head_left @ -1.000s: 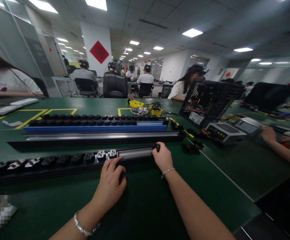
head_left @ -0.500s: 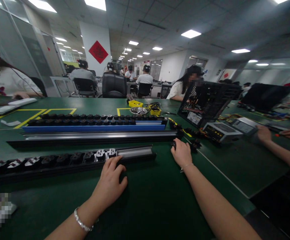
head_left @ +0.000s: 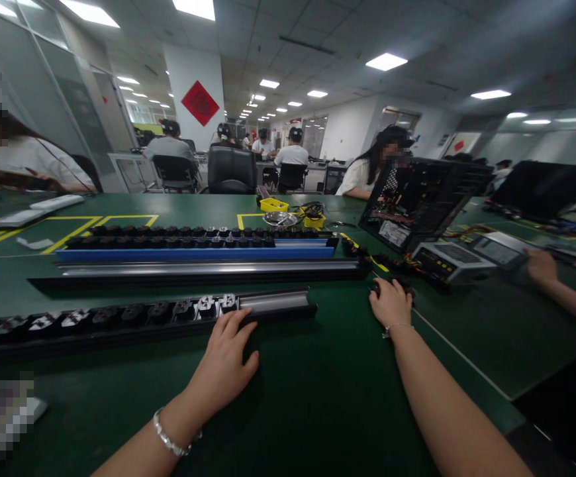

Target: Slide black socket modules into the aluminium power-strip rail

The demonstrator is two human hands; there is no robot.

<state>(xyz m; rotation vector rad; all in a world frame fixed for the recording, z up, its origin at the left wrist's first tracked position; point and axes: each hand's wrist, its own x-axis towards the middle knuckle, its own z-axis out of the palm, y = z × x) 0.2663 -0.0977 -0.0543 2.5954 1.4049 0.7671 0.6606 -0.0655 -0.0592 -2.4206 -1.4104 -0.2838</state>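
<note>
My left hand (head_left: 224,359) is down at the long black channel with a grey metallic lining (head_left: 281,303), fingertips on its near side, just beside the last pale-faced block (head_left: 228,302). That grip is open, thumb well out from the fingers. The channel lies across the near left of the green worktop (head_left: 318,404), its left end running out of view. A row of chunky black blocks (head_left: 132,313), some dark on top, some pale, sits in it up to my hand; bare lining shows to the right.

Over to my right hand (head_left: 391,303): fingers curled, low at a small cluster of black pieces (head_left: 408,290), well apart from the channel's right end. Is that grip closed on one? I cannot tell, the hand covers the spot.

Behind, a second black channel with a shiny silver lining (head_left: 208,268), and past it a bright blue rail (head_left: 193,254) fronting more black blocks. Right of my hand sits a grey metal box with yellow markings (head_left: 454,263), near an open black computer case (head_left: 420,202).
</note>
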